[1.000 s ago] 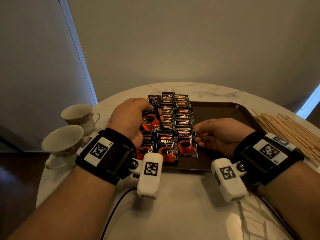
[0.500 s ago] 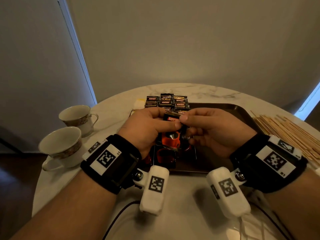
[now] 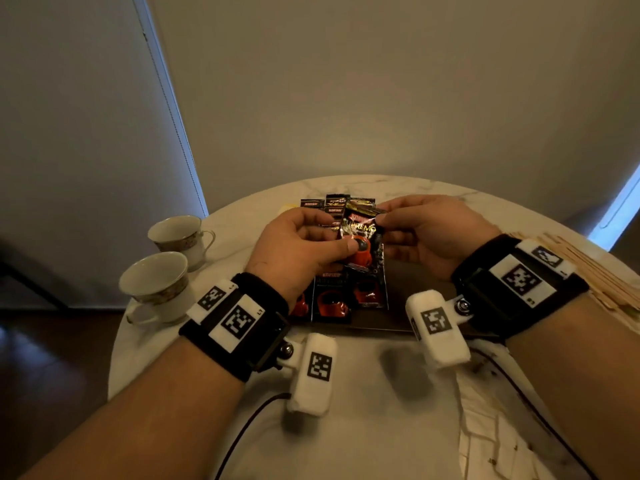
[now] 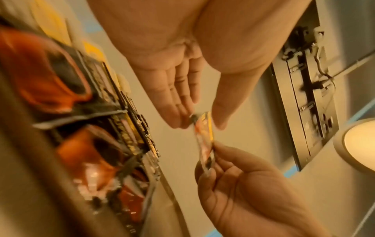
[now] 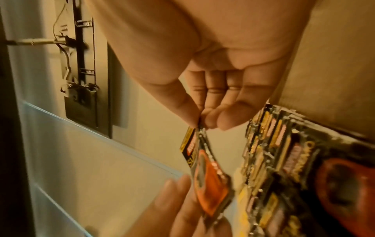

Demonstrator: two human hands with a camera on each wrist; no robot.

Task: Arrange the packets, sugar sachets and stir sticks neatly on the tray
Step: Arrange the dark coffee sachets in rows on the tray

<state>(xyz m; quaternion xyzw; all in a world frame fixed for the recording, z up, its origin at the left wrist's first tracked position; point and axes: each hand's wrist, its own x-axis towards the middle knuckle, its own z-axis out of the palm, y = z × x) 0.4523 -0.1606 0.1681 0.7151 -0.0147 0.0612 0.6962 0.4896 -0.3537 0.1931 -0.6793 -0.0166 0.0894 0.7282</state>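
Observation:
A black-and-orange coffee packet [image 3: 364,252] hangs upright in the air over the dark brown tray [image 3: 414,308]. My left hand [image 3: 346,248] holds its middle, thumb on the front and fingers behind. My right hand [image 3: 381,221] pinches its top right corner. In the left wrist view the packet [image 4: 204,136] runs edge-on from my left hand [image 4: 201,123] down to the right hand's fingers [image 4: 221,162]. In the right wrist view my right hand [image 5: 201,123] nips the packet's [image 5: 211,181] top edge. Rows of matching packets [image 3: 332,303] fill the tray's left part.
Wooden stir sticks [image 3: 588,268] lie in a heap right of the tray. Two teacups [image 3: 157,284] [image 3: 181,233] stand at the table's left edge. White sachets [image 3: 502,434] lie near the front right, and something yellow [image 3: 288,208] shows behind the tray's far left corner.
My right hand came over from the tray and took the top of the packet that my left hand held. Both hands then rose with it above the rows.

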